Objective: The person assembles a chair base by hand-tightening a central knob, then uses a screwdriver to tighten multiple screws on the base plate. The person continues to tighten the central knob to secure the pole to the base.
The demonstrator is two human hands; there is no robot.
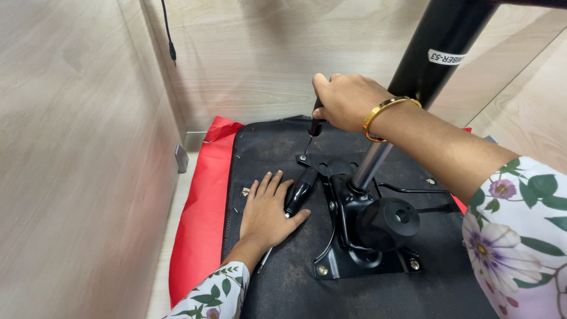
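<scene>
While right hand (345,101) holds screwdriver (313,129) in closed grip, tip on screw (303,158) at plate (354,236) corner: tilt risks tip slipping off, stripping head, gouging black seat underside (283,283). Left hand (269,212) flat, grip wide, holding nothing, fingers just beside lever (300,190); slipped tip could hit them. Gas post (371,165) near right wrist; bump could jolt aim.
</scene>
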